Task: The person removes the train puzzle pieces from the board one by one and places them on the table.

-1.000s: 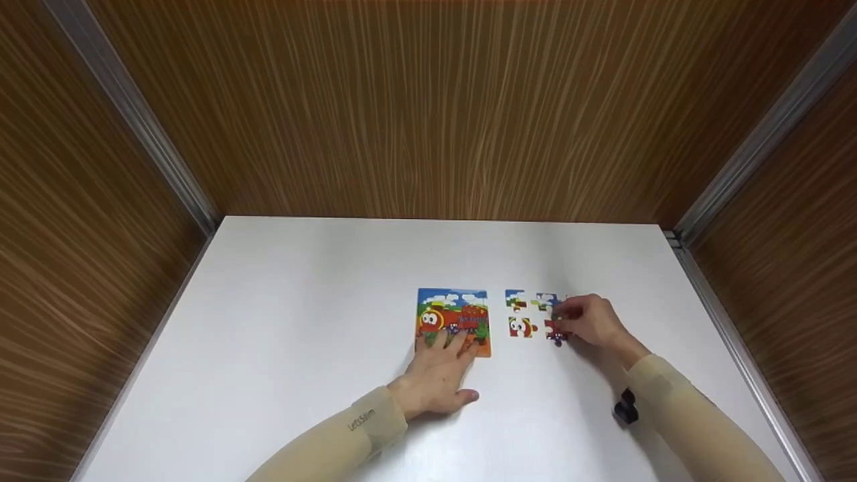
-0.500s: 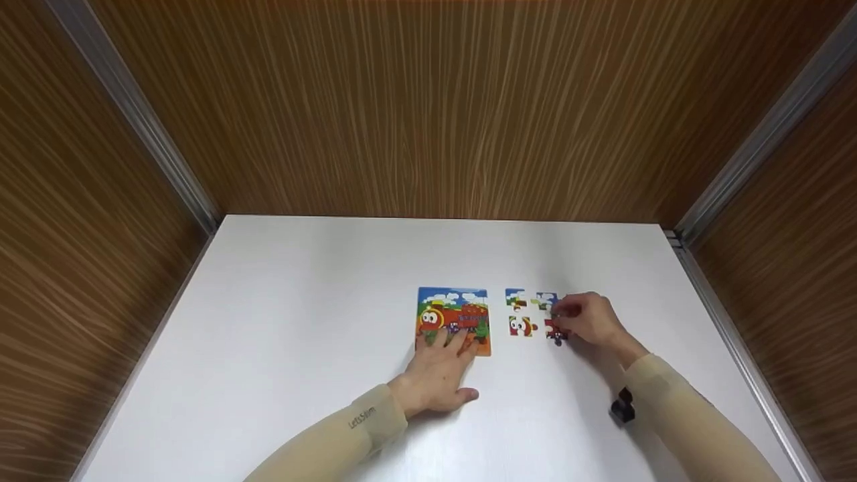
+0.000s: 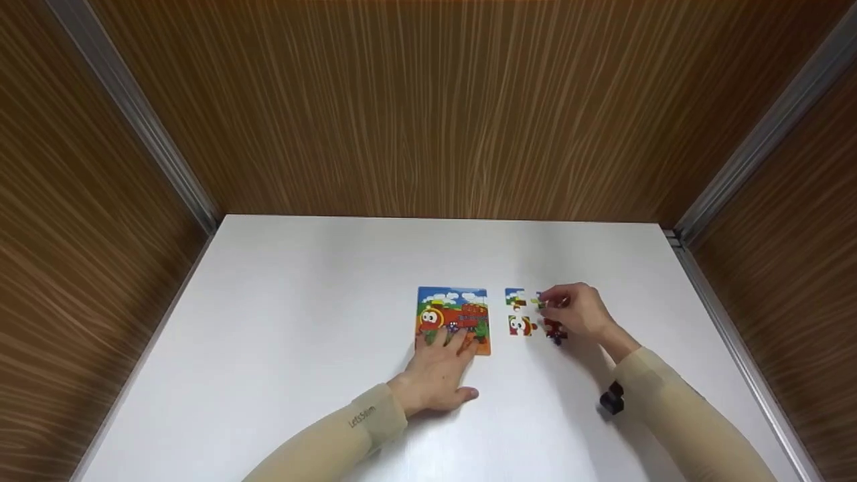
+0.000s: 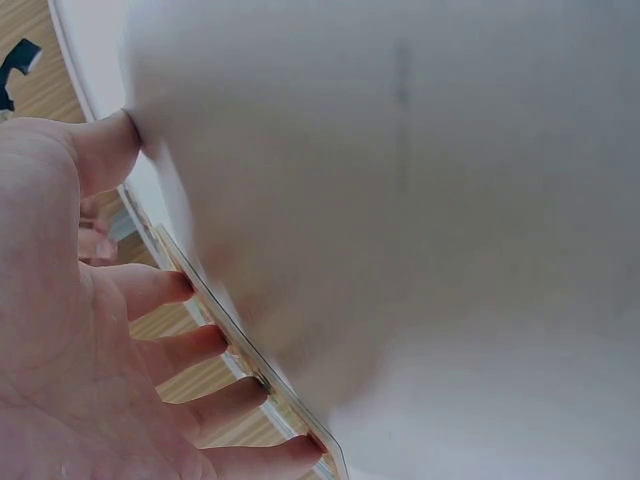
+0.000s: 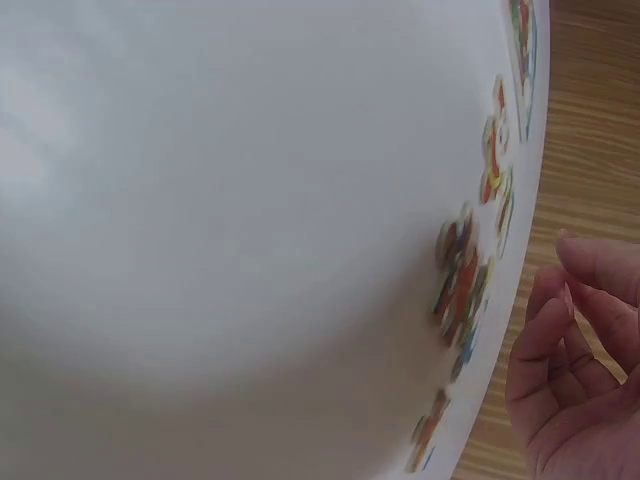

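Note:
My left hand (image 3: 438, 375) rests with spread fingers on the lower part of a picture puzzle (image 3: 445, 294) showing a red train with eyes. In the left wrist view, the fingertips (image 4: 262, 388) press on the puzzle's thin edge-on board (image 4: 235, 330). My right hand (image 3: 579, 313) hovers over loose jigsaw pieces, thumb and forefinger loosely bent. The right wrist view shows these fingers (image 5: 555, 345) above the table, nothing visible between them. Beneath lie a red piece (image 3: 554, 329) and a blue-topped piece (image 3: 538, 294), partly covered by the fingers.
An eye piece (image 3: 519, 326) and a sky piece (image 3: 515, 296) lie between the puzzle and my right hand. Another piece (image 5: 428, 432) shows farther along in the right wrist view. Wood-grain panels (image 3: 442, 107) wall the white table (image 3: 308, 301) at the back and sides.
My right hand has moved left and slightly away from me, from the right-hand pieces toward the upper middle one, uncovering more of the red piece's right side. The left hand stays put.

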The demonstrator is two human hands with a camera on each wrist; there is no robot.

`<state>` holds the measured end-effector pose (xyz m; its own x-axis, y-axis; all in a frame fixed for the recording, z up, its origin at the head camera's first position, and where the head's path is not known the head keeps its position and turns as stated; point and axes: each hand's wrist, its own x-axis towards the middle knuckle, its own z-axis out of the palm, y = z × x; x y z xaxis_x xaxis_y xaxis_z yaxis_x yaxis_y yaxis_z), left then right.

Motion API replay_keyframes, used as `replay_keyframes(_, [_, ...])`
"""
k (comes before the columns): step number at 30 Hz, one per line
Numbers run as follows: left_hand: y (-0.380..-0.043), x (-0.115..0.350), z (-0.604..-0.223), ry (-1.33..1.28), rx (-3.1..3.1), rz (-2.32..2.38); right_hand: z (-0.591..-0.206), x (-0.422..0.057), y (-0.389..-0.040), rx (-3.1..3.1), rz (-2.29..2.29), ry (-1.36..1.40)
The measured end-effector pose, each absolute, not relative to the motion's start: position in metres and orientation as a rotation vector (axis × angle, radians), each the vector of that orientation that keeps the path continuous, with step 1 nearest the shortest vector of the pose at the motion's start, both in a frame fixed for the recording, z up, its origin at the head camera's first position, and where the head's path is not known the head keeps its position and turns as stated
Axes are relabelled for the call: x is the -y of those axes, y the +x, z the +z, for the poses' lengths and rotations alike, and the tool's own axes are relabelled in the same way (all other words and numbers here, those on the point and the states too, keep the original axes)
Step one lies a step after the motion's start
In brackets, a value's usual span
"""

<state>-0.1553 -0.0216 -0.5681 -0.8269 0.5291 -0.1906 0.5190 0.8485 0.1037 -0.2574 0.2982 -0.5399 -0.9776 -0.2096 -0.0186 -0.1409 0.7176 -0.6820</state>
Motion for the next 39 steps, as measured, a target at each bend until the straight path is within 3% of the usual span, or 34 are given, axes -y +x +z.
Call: replay_keyframes(39, [-0.156, 0.022, -0.565, 0.816, -2.794, 0.101, -0.541, -0.199, -0.274, -2.598, -0.970, -0.541])
